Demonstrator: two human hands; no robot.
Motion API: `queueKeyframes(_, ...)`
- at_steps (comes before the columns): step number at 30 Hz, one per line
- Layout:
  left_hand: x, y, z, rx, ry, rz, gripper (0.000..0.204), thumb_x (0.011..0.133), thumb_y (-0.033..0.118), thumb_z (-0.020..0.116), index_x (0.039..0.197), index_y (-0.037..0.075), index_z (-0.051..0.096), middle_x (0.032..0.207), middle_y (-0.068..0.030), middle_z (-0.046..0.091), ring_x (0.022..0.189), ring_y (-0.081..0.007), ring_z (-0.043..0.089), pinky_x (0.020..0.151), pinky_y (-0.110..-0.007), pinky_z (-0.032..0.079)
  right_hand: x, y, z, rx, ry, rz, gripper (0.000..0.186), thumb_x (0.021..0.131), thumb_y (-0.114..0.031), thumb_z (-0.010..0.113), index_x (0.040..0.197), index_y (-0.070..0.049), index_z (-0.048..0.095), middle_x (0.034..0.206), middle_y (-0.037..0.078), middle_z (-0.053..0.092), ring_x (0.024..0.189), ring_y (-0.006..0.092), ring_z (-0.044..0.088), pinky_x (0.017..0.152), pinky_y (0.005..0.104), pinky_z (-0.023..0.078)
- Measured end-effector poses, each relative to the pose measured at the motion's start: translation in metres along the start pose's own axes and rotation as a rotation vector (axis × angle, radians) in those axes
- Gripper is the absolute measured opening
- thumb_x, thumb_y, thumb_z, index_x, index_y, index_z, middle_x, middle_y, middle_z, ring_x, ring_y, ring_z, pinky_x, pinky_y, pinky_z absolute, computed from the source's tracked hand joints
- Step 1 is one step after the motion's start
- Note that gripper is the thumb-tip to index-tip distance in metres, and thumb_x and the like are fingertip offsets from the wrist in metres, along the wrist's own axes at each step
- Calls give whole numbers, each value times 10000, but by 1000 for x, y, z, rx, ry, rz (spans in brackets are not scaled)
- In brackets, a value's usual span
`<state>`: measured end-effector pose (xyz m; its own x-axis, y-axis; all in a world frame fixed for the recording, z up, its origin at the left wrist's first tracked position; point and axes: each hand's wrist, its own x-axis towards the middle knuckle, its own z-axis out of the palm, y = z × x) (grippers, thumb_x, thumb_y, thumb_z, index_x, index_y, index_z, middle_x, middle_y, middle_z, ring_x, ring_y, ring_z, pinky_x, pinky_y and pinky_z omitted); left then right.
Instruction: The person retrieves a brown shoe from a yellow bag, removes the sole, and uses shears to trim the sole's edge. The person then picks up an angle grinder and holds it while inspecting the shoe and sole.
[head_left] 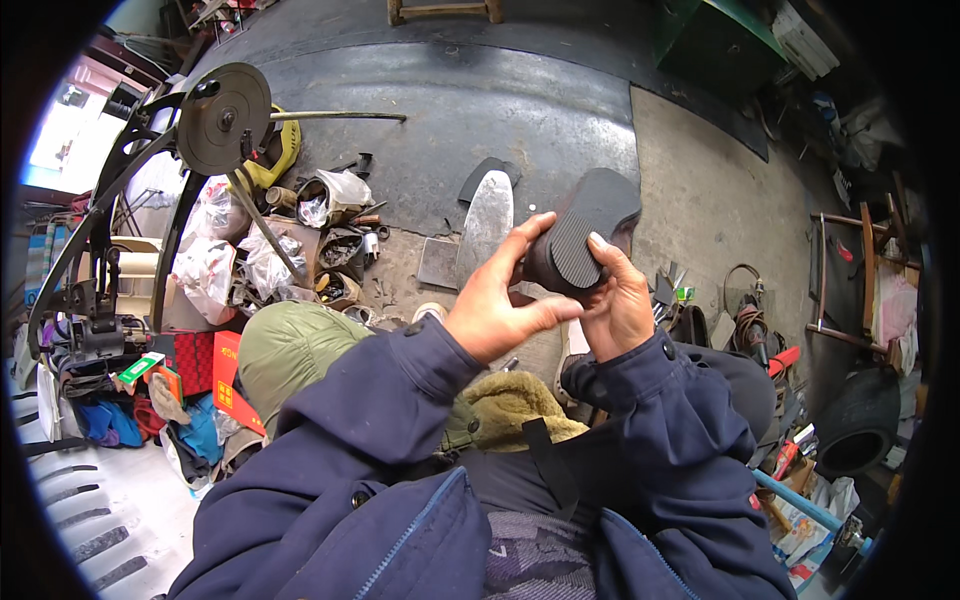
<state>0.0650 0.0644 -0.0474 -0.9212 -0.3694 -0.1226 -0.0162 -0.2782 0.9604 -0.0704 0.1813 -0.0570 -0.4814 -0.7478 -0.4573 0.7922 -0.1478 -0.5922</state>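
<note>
A black shoe (600, 215) is held sole up in front of me, its toe pointing away and its ribbed heel (572, 250) toward me. My right hand (617, 305) grips it at the heel end, with the thumb pressed on the sole's right edge. My left hand (505, 300) curls its fingers against the shoe's left side, and its thumb reaches under the heel. The left fingertips are partly hidden by the shoe. Just beyond my left hand stands a grey metal shoe last (487, 215) with a flat, sole-shaped top.
A black hand-cranked machine with a round wheel (224, 118) stands at left. Bags and tins of small parts (335, 250) crowd the floor beside it. A square metal plate (439, 262) lies near the last. Hand tools (668, 290) and a tyre (856, 425) are at right.
</note>
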Motion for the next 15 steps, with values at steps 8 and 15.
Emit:
queueKeyframes(8, -1, -11, 16, 223, 249, 148, 746, 811, 77, 855, 1448, 54, 468, 1240, -127, 660, 1037, -167, 674, 875, -314, 589, -3, 9, -1, 98, 14, -5, 355, 997, -252, 613, 1247, -1, 606, 1155, 107, 700, 1054, 200, 689, 928, 323, 568)
queueKeyframes(15, -5, -14, 16, 200, 299, 121, 641, 828, 74, 830, 1388, 26, 521, 1185, -141, 683, 964, -161, 695, 849, -305, 589, -1, 14, -9, 73, 13, 73, 443, 994, -274, 616, 1319, 11, 517, 1216, 159, 678, 1104, 267, 688, 981, 386, 559)
